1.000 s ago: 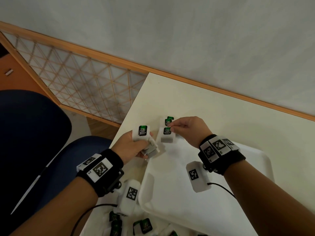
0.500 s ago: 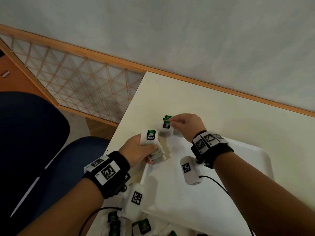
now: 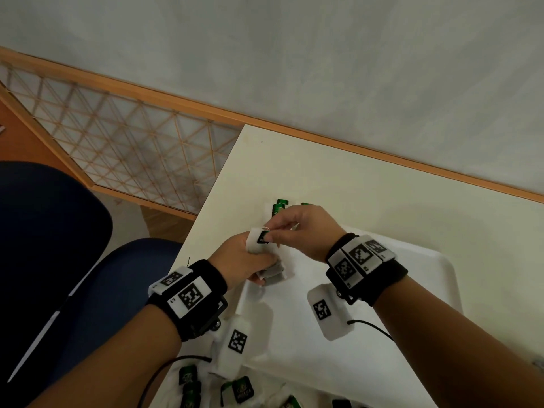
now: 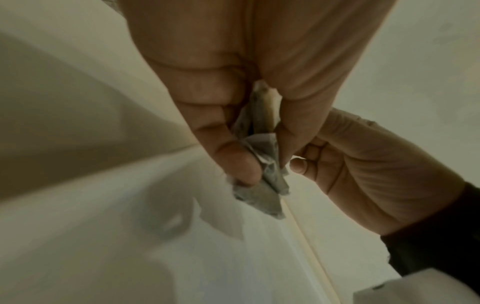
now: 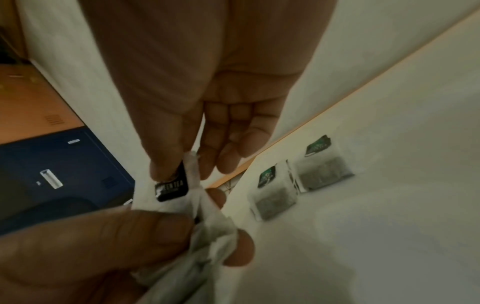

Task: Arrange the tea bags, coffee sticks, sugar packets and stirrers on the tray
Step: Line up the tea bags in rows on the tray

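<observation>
Two tea bags [image 5: 301, 183] lie on the tray [image 3: 441, 278]; the left hand [image 3: 241, 260] grips a bundle of tea bags [image 3: 272, 273], the right hand [image 3: 300, 231] pinches its top one; more tea bags [image 3: 235, 390] wait on the table

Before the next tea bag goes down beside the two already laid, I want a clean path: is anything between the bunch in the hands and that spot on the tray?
Nothing visible: bare tray lies beside the two placed tea bags.

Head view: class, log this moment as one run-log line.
left hand: grips tea bags | right hand: pinches top bag | tray: two bags laid
</observation>
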`<state>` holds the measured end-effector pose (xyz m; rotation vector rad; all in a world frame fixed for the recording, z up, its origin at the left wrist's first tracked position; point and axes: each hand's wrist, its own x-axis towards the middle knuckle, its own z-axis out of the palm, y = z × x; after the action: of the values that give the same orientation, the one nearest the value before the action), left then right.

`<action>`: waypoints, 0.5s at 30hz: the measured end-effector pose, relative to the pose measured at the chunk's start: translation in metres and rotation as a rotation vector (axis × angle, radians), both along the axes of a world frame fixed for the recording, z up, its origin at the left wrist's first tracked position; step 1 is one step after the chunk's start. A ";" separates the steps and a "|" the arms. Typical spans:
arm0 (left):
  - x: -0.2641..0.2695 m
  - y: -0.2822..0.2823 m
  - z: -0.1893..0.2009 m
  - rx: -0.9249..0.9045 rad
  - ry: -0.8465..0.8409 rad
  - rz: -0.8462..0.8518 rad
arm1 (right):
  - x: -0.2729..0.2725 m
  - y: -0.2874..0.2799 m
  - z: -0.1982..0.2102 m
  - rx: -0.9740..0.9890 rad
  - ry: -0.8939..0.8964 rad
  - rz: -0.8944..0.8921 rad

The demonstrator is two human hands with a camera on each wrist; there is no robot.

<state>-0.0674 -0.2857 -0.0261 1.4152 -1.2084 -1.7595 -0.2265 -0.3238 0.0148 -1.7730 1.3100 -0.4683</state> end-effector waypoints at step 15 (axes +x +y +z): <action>0.010 -0.004 0.000 -0.052 -0.030 0.089 | -0.050 -0.011 -0.005 -0.004 0.236 -0.175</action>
<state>-0.0574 -0.2898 -0.0266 1.4476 -1.1803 -1.6405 -0.2764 -0.3344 0.0100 -1.7652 1.6389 -0.3642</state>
